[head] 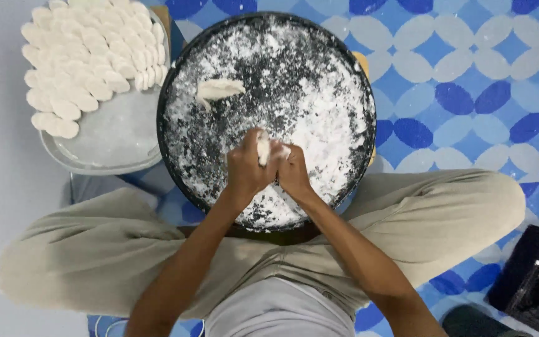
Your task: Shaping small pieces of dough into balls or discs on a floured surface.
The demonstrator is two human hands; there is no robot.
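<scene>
Fingers (280, 151) of both hands were closed together around a small piece of white dough (262, 148), pinched between the left hand (248, 167) and right hand (294, 171) above the near middle of the pan. Largest item noted: a round black pan (176, 81), heavily floured, resting on the person's crossed legs. Beside it, a grey tray (108, 140) carried rows of shaped dough pieces (85, 56). One loose strip of dough (218, 89) lay in the flour. Risk judged: the unsupported pan could tip, spilling flour onto the patterned mat (469, 93).
</scene>
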